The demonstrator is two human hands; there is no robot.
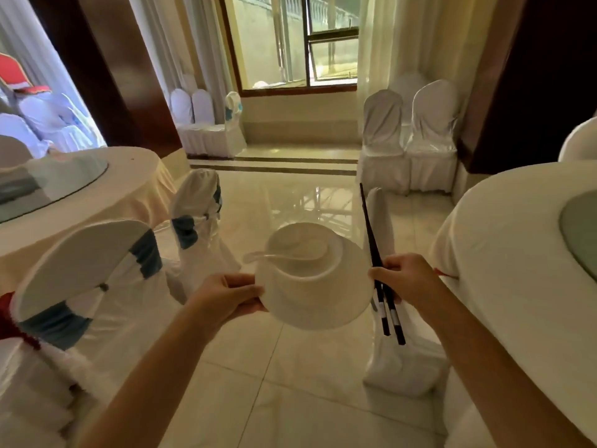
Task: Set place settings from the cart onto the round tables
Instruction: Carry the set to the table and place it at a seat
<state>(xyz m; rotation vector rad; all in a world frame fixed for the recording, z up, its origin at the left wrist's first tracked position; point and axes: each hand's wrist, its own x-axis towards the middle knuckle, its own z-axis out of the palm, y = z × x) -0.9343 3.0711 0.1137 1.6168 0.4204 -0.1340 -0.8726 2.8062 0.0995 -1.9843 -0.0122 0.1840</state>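
Chopsticks (381, 276), gripped in our right hand (407, 279), point away; right table (504, 253) lies nearer it; left hand (231, 294) pinches the plate (323, 305) rim.

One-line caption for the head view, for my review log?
Left hand carries a plate with bowl and spoon; right hand holds chopsticks between two round tables.
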